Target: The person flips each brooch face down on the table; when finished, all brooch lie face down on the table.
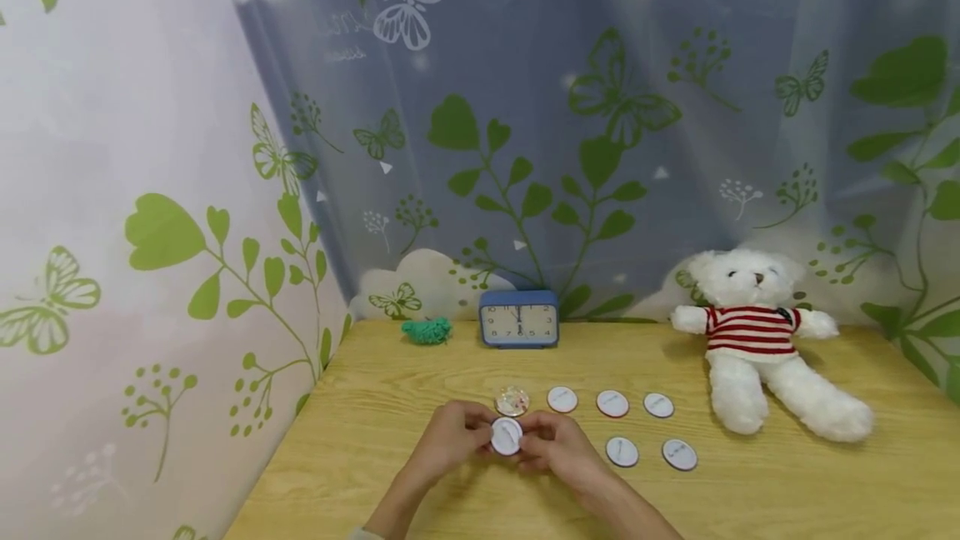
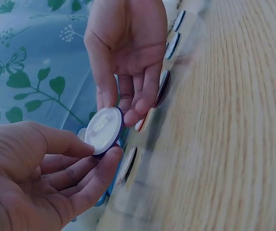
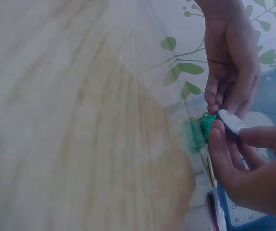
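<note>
Between both hands is a round pin badge (image 1: 506, 436), its white back with the pin facing up toward the head camera. My left hand (image 1: 450, 442) pinches its left edge between thumb and fingers, and my right hand (image 1: 561, 448) grips the opposite edge. In the left wrist view the held badge (image 2: 104, 130) is tilted and shows a dark blue rim. Just beyond it on the table lies a glittery, see-through round piece (image 1: 512, 401). Several other badges, such as a red-rimmed one (image 1: 612, 403) and a dark-rimmed one (image 1: 679, 454), lie back side up to the right.
A blue clock (image 1: 519, 319) stands at the back of the wooden table (image 1: 360, 440), with a green yarn-like bundle (image 1: 427, 331) to its left. On the right sits a white teddy bear (image 1: 753, 340) in a striped shirt. Patterned curtains (image 1: 525, 107) hang behind and at the left.
</note>
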Motion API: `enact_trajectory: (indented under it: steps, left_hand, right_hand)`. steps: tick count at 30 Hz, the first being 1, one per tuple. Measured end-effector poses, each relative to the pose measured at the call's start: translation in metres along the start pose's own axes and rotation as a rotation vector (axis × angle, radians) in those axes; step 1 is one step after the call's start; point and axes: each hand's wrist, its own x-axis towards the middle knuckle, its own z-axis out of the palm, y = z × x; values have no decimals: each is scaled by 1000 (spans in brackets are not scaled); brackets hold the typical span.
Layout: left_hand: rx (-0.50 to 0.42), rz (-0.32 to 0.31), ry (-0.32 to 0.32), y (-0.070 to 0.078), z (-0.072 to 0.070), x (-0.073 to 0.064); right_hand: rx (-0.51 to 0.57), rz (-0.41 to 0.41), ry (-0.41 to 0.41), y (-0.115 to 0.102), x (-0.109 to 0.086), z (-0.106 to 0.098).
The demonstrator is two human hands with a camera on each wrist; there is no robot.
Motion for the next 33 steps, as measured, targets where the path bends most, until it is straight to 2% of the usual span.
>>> enact_trajectory:
  steps: [5, 9, 14, 22, 29, 33]
  left_hand:
    - [-55, -33, 8, -3, 1, 3]
    - [-101, -18, 35, -6, 3, 4]
    - [-125, -9, 56, -8, 8, 4]
    - [-211, -69, 17, -11, 6, 3]
    - [-207, -90, 24, -10, 3, 2]
    - [-183, -87, 18, -12, 2, 2]
  right_hand:
    - [71, 25, 19, 1, 2, 0]
    - [118, 25, 27, 1, 2, 0]
    - [123, 18, 60, 2, 2, -2]
    - [111, 16, 121, 3, 5, 2]
    - [92, 28, 183, 2, 7, 1]
    - [96, 37, 177, 1, 6, -2]
